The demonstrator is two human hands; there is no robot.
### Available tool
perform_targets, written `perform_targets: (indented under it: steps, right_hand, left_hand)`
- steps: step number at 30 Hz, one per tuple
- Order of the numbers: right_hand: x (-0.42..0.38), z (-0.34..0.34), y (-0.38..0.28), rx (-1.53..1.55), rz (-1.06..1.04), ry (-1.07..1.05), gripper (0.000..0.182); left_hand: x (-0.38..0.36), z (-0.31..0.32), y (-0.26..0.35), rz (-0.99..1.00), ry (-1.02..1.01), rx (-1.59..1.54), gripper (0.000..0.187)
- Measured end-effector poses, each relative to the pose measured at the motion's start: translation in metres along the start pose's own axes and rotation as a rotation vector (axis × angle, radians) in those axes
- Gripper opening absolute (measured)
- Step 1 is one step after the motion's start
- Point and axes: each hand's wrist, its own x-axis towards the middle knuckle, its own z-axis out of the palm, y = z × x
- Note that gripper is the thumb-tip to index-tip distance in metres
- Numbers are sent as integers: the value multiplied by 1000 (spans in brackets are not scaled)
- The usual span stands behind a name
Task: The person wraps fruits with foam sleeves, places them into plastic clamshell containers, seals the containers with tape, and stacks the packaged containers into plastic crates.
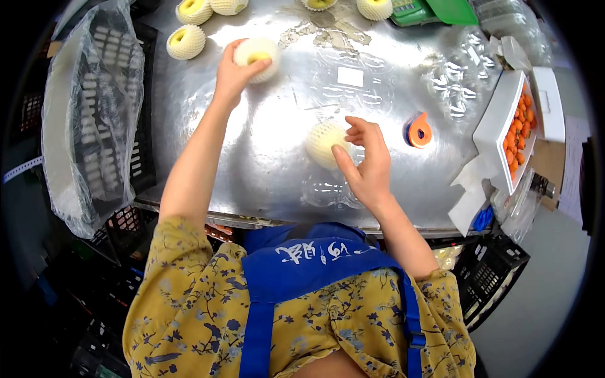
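My left hand (pixel 237 70) is wrapped round a yellow fruit in a white foam net (pixel 259 48), above the left part of the steel table. Another netted fruit (pixel 324 142) sits in a clear plastic clamshell (pixel 328 190) nearer to me. Beside that fruit is my right hand (pixel 367 157), its thumb and fingers apart and the thumb tip at the net's right edge. The clamshell's other half, with a white label (pixel 350 76), lies spread out towards the far side.
Several netted fruits (pixel 186 42) stand at the far left, others at the far edge. An orange tape dispenser (pixel 419 130) lies right of my right hand. Further right are clear plastic packs (pixel 459 79) and a white box (pixel 488 135) of small orange fruits. A plastic-lined crate (pixel 94 120) flanks the left.
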Motion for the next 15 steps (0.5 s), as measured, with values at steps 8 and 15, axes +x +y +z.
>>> perform_targets:
  steps: [8,15]
  right_hand:
    - [11,22,-35,-134,-9,160,45]
    - [-21,7,-31,566,190,91,20]
  left_hand:
    - [-148,54,57,-394,-210,-604,69]
    - [-185,51,55,-283,-232,-545,72]
